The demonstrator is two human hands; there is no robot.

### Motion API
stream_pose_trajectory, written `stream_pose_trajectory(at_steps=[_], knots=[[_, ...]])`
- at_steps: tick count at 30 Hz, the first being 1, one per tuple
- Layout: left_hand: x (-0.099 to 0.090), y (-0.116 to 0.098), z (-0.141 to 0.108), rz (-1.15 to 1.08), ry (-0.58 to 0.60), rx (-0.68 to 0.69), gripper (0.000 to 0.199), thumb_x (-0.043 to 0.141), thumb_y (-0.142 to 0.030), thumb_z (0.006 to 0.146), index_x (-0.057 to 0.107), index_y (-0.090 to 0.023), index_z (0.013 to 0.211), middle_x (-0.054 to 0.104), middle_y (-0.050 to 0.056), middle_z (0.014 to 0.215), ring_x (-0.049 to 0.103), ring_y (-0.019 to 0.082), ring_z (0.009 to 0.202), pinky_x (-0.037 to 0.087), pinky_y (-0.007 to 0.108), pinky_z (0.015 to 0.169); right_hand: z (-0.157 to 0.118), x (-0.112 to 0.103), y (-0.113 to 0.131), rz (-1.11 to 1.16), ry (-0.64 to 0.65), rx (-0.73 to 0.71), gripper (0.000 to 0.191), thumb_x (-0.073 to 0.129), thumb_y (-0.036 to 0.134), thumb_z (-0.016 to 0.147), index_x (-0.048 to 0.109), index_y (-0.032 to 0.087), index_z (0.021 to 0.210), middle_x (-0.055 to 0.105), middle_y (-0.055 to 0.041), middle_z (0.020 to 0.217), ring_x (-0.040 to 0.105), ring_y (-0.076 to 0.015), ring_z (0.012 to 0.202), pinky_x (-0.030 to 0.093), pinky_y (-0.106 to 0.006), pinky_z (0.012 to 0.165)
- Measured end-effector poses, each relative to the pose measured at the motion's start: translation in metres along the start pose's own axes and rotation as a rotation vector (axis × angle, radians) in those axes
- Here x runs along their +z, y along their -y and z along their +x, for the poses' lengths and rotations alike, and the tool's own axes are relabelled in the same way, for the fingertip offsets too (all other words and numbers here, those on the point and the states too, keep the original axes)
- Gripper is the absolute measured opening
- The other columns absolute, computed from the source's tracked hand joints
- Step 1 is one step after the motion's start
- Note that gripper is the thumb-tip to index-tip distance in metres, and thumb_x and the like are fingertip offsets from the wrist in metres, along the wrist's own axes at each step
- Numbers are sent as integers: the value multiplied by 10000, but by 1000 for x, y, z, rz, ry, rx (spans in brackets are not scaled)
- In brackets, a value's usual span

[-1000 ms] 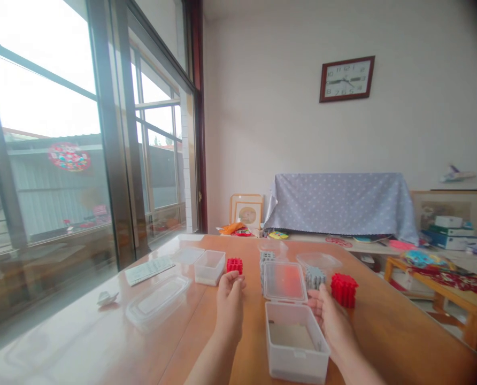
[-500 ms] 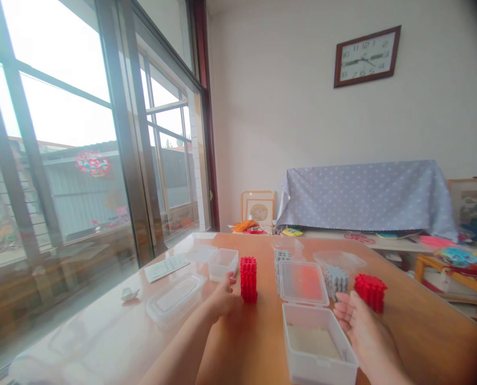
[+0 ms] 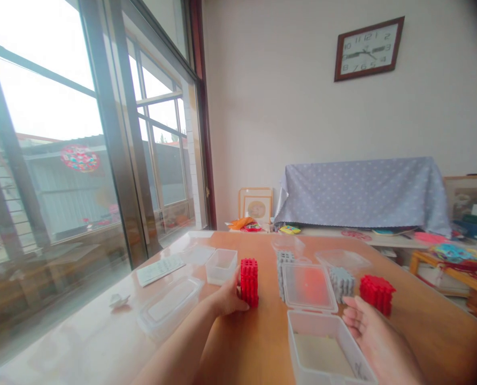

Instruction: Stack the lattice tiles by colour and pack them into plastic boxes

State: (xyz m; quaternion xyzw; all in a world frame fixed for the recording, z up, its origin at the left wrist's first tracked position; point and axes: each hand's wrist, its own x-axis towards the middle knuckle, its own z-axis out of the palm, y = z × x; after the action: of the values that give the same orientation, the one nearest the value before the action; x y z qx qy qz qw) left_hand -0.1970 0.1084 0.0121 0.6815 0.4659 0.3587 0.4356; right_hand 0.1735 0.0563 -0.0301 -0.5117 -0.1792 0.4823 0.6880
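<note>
My left hand [image 3: 227,297] is at a tall stack of red interlocking plastic pieces [image 3: 249,283], thumb at its front and fingers round its left side. The stack stands upright on the table. My right hand [image 3: 369,326] hovers beside the right wall of a clear plastic box [image 3: 327,342], fingers loosely curled and apart, with nothing visible in them. The box's lid [image 3: 308,289] is hinged back, and something flat and pale lies inside. Beyond the right hand stand a grey stack [image 3: 341,283] and a wider red stack [image 3: 377,294]. Another grey stack [image 3: 281,272] is partly hidden behind the lid.
Left of the red stack are a small clear box [image 3: 221,267], a loose clear lid [image 3: 170,307], a printed sheet [image 3: 161,270] and a crumpled scrap [image 3: 120,301]. A clear lid [image 3: 343,260] lies farther back. A window [image 3: 114,160] borders the table's left side.
My left hand has moved right, from beside the tall red stack onto it. The right hand remains by the open box. The view has shifted slightly.
</note>
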Motion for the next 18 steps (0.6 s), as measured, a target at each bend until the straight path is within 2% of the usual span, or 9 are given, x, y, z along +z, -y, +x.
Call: stream_pose_trajectory(at_steps=[4, 10, 18], knots=[[-1, 2, 3, 55, -18, 56, 881, 760, -28, 491, 528, -181, 1327, 654, 8, 957, 563, 194, 848, 498, 315, 774, 6, -2, 1, -28, -18, 4, 505, 820, 543, 656, 771, 174, 998, 699, -65, 793, 647, -179, 704, 495, -244, 543], [-1, 1, 1, 40, -6, 117, 696, 747, -49, 550, 584, -187, 1212, 649, 13, 971, 546, 179, 841, 488, 290, 777, 12, -3, 1, -86, -33, 1, 480, 790, 552, 676, 763, 186, 985, 706, -68, 792, 651, -200, 721, 489, -282, 572], [1, 1, -1, -7, -9, 119, 655, 760, -47, 540, 612, -190, 1163, 657, 5, 917, 549, 168, 807, 487, 264, 742, 10, -2, 0, -73, -11, -14, 474, 792, 532, 680, 759, 189, 1004, 698, -57, 793, 639, -193, 712, 477, -274, 566]])
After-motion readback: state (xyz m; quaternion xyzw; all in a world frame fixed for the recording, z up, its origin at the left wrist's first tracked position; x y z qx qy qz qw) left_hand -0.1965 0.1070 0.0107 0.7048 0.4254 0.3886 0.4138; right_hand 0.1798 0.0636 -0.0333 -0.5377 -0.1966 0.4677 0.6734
